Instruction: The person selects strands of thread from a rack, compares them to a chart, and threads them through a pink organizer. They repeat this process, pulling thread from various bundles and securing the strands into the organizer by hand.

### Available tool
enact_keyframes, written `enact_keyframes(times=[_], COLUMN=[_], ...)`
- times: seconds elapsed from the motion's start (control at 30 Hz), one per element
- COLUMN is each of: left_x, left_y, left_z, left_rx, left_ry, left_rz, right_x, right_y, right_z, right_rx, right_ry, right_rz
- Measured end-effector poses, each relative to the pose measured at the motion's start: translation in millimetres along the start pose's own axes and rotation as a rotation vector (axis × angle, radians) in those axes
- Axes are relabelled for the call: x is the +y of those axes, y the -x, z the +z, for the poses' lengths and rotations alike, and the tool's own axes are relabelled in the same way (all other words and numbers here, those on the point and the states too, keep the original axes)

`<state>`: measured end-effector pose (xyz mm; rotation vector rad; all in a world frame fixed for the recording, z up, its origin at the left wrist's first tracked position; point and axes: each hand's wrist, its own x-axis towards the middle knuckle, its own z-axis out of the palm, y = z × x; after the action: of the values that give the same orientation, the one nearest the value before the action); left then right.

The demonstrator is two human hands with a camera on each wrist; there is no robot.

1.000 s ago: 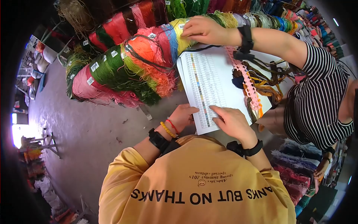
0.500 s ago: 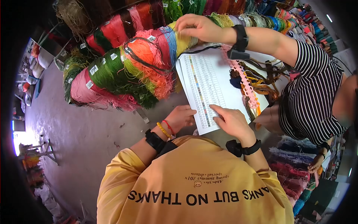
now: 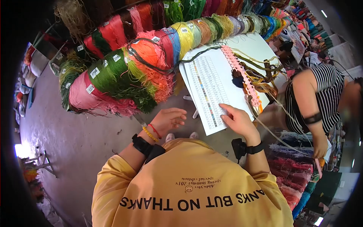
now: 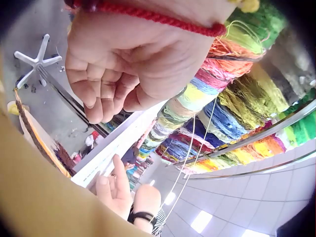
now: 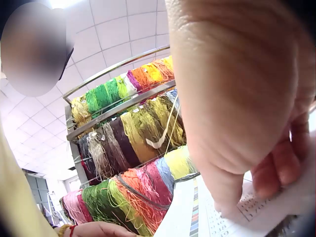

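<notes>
My left hand (image 3: pixel 168 120) hangs in the air left of a printed colour chart (image 3: pixel 208 81), its fingers loosely bent and holding nothing. Its palm shows in the left wrist view, with a red cord bracelet (image 4: pixel 153 22) at the wrist. On the chart's lower right part rests my right hand (image 3: pixel 240 121), index finger stretched over the printed rows. The sheet carries a column of small coloured squares beside numbers. A pink perforated strip (image 3: pixel 244 77) lies right of the chart, with brown, olive and ochre thread bundles (image 3: pixel 266 81) attached along it.
Labelled thread skeins (image 3: pixel 102 75) in many colours hang over a rail beyond and left of the chart. Another person in a striped top (image 3: pixel 314 98) stands at the right, with a pale thread running near their hand. More skeins (image 3: pixel 291 181) hang at the lower right.
My left hand has let go of the chart's left edge and moved left. The other person's arm has drawn back from the yellow skein to the right. My right hand stays on the chart.
</notes>
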<state>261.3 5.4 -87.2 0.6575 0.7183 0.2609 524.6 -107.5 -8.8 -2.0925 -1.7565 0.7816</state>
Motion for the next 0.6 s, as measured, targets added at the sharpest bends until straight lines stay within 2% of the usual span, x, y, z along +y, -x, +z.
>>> enact_keyframes(times=[0.03,0.47,0.6], left_x=[1.0,-10.7,13.6], left_y=[3.8,33.6,56.3], left_z=[-1.3,5.6,18.1], left_rx=[0.017,0.18,0.285], left_ry=[-0.014,0.024,-0.29], left_rz=[0.008,0.119,0.194], right_x=[2.2,9.7,8.5], right_y=[0.3,-2.2,-1.3], right_z=[0.7,-1.8,-2.7], right_rx=[0.004,-0.012,0.005], right_ry=[-0.024,0.006,0.015], right_rz=[0.042,-0.032,-0.064])
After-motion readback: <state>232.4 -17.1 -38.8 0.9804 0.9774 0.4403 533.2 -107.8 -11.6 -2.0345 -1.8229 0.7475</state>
